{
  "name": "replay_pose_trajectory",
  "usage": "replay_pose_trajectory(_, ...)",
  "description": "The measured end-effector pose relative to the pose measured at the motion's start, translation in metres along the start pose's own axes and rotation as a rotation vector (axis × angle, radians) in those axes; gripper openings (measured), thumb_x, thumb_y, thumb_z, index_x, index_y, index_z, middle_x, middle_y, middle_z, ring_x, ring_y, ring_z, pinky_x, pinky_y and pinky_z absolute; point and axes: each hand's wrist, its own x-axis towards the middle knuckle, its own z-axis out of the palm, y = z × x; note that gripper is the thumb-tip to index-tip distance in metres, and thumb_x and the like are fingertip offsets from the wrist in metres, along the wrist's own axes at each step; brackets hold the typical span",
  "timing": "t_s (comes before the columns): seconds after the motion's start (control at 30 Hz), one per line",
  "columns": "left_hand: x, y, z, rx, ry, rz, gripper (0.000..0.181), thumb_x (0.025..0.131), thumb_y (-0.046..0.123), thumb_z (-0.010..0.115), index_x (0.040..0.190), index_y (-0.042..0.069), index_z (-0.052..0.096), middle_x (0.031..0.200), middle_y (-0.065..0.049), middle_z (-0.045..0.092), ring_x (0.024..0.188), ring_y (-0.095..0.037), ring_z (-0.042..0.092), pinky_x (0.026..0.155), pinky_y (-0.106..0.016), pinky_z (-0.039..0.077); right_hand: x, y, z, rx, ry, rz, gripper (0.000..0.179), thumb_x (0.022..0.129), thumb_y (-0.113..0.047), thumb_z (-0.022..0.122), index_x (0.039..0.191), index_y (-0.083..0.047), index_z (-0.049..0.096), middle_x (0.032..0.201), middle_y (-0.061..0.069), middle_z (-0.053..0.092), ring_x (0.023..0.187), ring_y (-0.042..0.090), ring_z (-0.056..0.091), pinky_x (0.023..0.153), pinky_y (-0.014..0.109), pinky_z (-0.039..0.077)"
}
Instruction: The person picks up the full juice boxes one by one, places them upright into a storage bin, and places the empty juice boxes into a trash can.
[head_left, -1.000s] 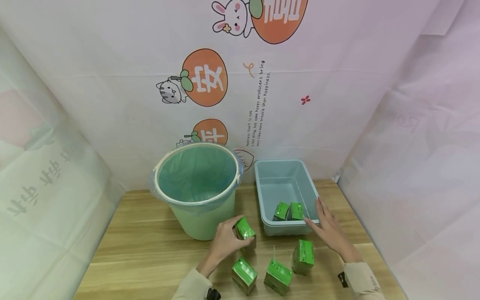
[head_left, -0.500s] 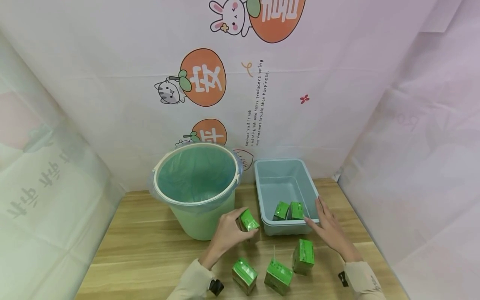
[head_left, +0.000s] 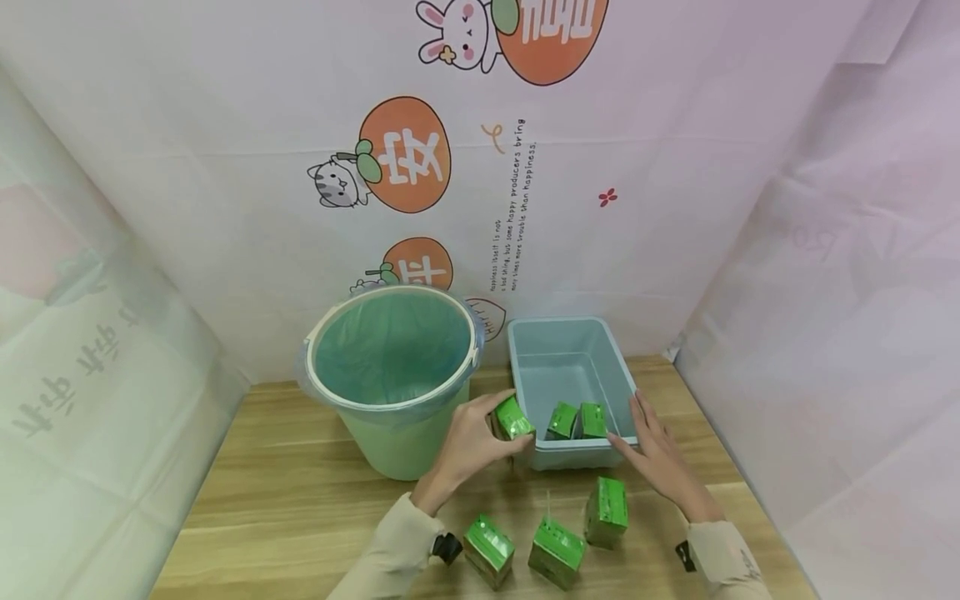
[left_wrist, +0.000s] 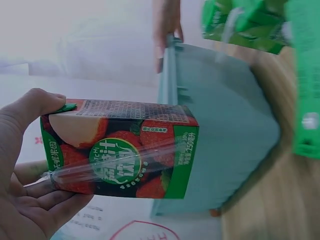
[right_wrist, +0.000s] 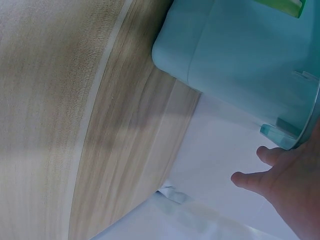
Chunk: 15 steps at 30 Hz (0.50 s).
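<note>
Use the blue tub point(head_left: 577, 458) on the bench point(head_left: 300, 517) as reference. My left hand point(head_left: 471, 437) is at the tub's near-left corner, its fingers clamped on a juice carton point(head_left: 514, 418). Thumb and fingers oppose across the box, likely to spread pressure and avoid crushing it. Contact between this carton and the rim cannot be confirmed. My right hand point(head_left: 663, 462) touches the tub's near-right corner, fingers apart and extended, probably to steady it. Two cartons point(head_left: 592, 421) lie inside the tub's near end. Three cartons point(head_left: 557, 554) stand before the tub, presumably for easy reach. A lined bucket point(head_left: 405, 450) stands left of the tub, mouth up, accessible from above.
</note>
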Motion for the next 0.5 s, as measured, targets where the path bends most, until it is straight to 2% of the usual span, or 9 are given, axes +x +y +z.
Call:
replay_pose_trajectory(0.33,0.023,0.012,-0.006,0.014,-0.033,0.016,0.062,0.082,0.021,0.093,0.134,-0.002,0.070,0.112,-0.015,0.077,0.079,-0.015,0.069,0.062,-0.019,0.054,0.000,0.000,-0.001,-0.009,0.002,-0.001,0.094,0.110,-0.047,0.054,0.168,0.000,-0.002,0.176,0.015,-0.013,0.156,0.056,0.002,0.119,0.077,-0.003)
replay_pose_trajectory(0.5,0.035,0.015,-0.006,0.008,-0.043,0.018,0.062,0.082,0.022,0.093,0.134,-0.001,0.070,0.115,-0.016,0.077,0.082,-0.017,0.071,0.063,-0.019,0.054,0.000,0.001,0.000,-0.014,0.005,-0.004,0.093,0.110,-0.047,0.054,0.169,-0.001,-0.002,0.176,0.014,-0.013,0.156,0.055,0.002,0.119,0.078,-0.002)
